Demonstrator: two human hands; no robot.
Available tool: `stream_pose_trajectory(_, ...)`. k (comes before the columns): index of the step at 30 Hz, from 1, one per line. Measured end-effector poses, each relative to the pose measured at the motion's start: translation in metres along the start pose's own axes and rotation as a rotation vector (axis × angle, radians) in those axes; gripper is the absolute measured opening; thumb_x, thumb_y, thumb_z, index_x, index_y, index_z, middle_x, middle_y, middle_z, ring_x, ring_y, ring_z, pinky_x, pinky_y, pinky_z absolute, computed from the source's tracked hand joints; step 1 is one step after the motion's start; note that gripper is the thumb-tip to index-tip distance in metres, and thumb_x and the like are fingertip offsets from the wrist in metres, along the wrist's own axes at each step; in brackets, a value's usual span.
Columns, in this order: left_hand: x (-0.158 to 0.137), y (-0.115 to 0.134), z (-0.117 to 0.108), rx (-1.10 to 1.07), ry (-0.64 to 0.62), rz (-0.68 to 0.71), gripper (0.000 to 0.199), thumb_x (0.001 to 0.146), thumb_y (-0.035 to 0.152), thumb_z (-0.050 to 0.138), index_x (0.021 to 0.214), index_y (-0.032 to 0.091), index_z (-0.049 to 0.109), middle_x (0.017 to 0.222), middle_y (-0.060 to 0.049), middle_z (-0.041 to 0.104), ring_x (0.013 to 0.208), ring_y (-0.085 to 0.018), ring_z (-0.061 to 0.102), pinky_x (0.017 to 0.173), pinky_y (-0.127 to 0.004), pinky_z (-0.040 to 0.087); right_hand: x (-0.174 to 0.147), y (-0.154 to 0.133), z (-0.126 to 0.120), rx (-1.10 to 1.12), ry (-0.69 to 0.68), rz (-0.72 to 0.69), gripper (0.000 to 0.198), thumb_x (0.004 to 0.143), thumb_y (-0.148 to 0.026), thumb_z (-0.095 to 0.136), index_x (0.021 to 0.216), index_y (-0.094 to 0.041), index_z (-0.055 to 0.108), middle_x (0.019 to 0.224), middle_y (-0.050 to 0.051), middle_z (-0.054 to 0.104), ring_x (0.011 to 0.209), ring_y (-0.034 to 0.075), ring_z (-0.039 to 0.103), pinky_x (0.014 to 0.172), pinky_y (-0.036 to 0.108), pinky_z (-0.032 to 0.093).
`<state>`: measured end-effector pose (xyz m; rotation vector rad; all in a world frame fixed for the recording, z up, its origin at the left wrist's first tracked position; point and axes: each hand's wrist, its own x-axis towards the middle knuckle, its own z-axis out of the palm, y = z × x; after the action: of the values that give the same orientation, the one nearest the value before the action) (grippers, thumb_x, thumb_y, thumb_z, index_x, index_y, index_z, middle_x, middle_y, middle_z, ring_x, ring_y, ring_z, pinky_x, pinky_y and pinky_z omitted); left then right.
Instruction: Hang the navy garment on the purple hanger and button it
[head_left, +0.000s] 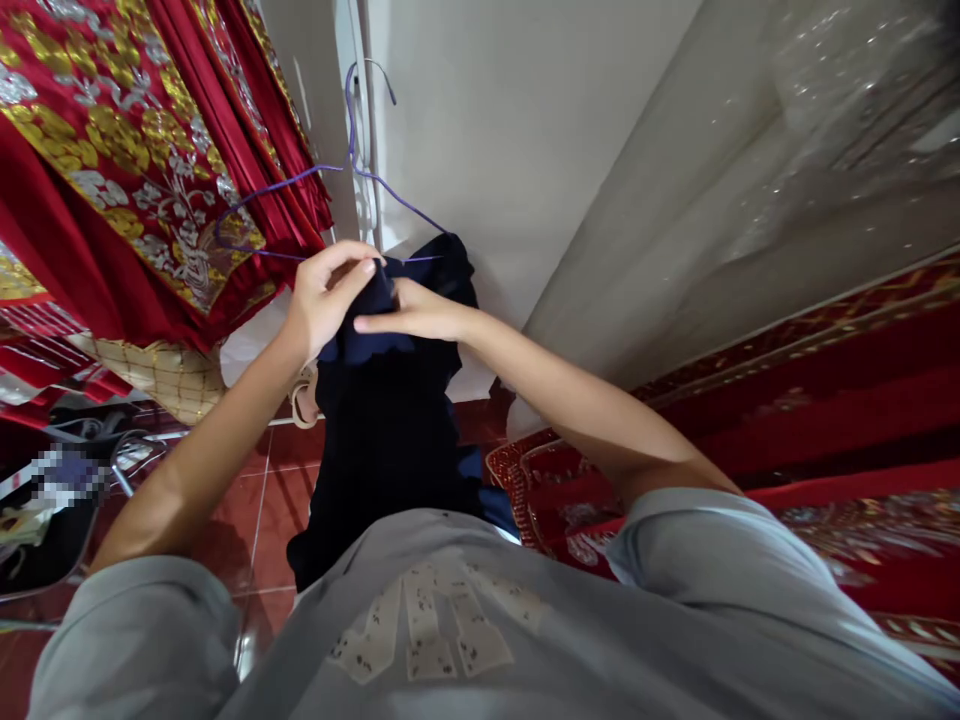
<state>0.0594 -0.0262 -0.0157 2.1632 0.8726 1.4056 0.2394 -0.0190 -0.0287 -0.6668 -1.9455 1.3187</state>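
Note:
A dark navy garment hangs partly on a purple wire hanger in front of me. Its cloth covers the hanger's right shoulder, while the left arm of the hanger shows bare. My left hand pinches the garment's upper edge between thumb and fingers, close to the hanger's lower bar. Facing it, my right hand grips the same bunched cloth, with its thumb stretched across the front and its other fingers partly hidden behind the fabric. Below my hands, dark cloth drops towards the floor; where the garment ends is hard to make out.
Red cloth with gold and silver embroidery hangs at the left. Ornate red fabric lies at the right beside a plastic-covered grey surface. A pale wall stands ahead. Lower left are a loaded chair and red floor tiles.

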Motion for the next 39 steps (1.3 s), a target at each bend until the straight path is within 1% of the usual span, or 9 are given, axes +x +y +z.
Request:
stream_pose_trajectory(3,0.010,0.000,0.004,0.038,-0.076,0.081,0.034,0.101,0.051,0.055,0.109,0.021,0.068,0.116,-0.010,0.070,0.114,-0.022,0.065,0.103,-0.035,0.052,0.001,-0.010,0.020,0.236,0.198,0.016,0.037,0.074,-0.046,0.080,0.099,-0.021,0.068,0.101,0.007,0.074,0.111,0.026,0.068,0.098,0.040,0.059)
stream_pose_trajectory(7,-0.003,-0.022,0.009,0.024,-0.282,-0.136,0.055,0.110,0.051,0.021,0.118,0.022,0.067,0.108,-0.009,0.073,0.112,-0.022,0.067,0.093,-0.035,0.055,-0.009,-0.034,0.016,0.293,0.008,0.285,0.028,0.072,-0.039,0.079,0.087,-0.018,0.068,0.085,0.009,0.072,0.086,0.026,0.071,0.080,0.040,0.063)
stream_pose_trajectory(11,-0.030,-0.041,-0.005,0.284,-0.714,-0.318,0.065,0.107,0.058,0.018,0.096,0.020,0.070,0.087,-0.006,0.073,0.091,-0.024,0.069,0.081,-0.035,0.056,-0.019,-0.051,-0.017,-0.050,-0.060,0.221,0.022,0.066,-0.025,0.081,0.081,-0.015,0.069,0.083,0.009,0.071,0.087,0.028,0.070,0.080,0.042,0.063)
stream_pose_trajectory(16,-0.033,-0.049,-0.058,0.874,-0.864,-0.379,0.056,0.100,0.058,0.038,0.090,0.013,0.070,0.094,-0.017,0.074,0.092,-0.034,0.070,0.091,-0.045,0.050,0.015,-0.005,-0.059,-0.505,0.438,-0.103,0.036,0.065,-0.009,0.074,0.099,-0.019,0.067,0.111,0.010,0.071,0.118,0.033,0.063,0.106,0.044,0.053)
stream_pose_trajectory(19,-0.028,-0.049,-0.085,1.079,-0.887,-0.451,0.051,0.096,0.051,0.045,0.116,0.012,0.070,0.121,-0.020,0.072,0.110,-0.035,0.068,0.095,-0.039,0.048,0.047,0.042,-0.070,-0.513,0.451,-0.087,0.041,0.074,-0.010,0.067,0.114,-0.018,0.065,0.128,0.012,0.068,0.126,0.028,0.061,0.116,0.041,0.045)
stream_pose_trajectory(23,-0.032,-0.046,-0.096,1.116,-0.857,-0.450,0.052,0.098,0.038,0.042,0.140,0.013,0.058,0.128,-0.019,0.069,0.111,-0.032,0.069,0.091,-0.033,0.048,0.065,0.079,-0.082,-0.451,0.506,0.061,0.015,0.083,-0.017,0.062,0.097,-0.017,0.067,0.110,0.011,0.073,0.116,0.028,0.065,0.111,0.043,0.049)
stream_pose_trajectory(29,-0.018,-0.049,-0.109,1.198,-0.612,-0.415,0.041,0.099,0.035,0.035,0.112,0.016,0.069,0.111,-0.018,0.074,0.108,-0.035,0.069,0.092,-0.041,0.050,0.038,0.065,-0.123,-0.500,0.601,0.102,0.022,0.068,-0.026,0.083,0.070,-0.018,0.063,0.079,0.007,0.066,0.097,0.031,0.067,0.095,0.047,0.056)
stream_pose_trajectory(35,0.021,-0.046,-0.093,0.677,-0.391,-0.053,0.034,0.095,0.045,0.048,0.100,0.018,0.068,0.130,-0.013,0.068,0.123,-0.029,0.060,0.110,-0.042,0.044,0.019,0.051,-0.122,-0.365,0.648,0.167,0.027,0.061,-0.025,0.088,0.071,-0.017,0.064,0.081,0.007,0.068,0.087,0.027,0.068,0.086,0.045,0.059)
stream_pose_trajectory(39,0.053,-0.060,-0.072,0.418,-0.093,0.062,0.054,0.088,0.063,0.067,0.122,0.022,0.054,0.117,-0.004,0.064,0.106,-0.018,0.055,0.098,-0.040,0.045,0.016,0.053,-0.098,-0.256,0.550,0.107,0.026,0.065,-0.027,0.086,0.075,-0.017,0.064,0.086,0.008,0.069,0.089,0.026,0.067,0.082,0.042,0.059)
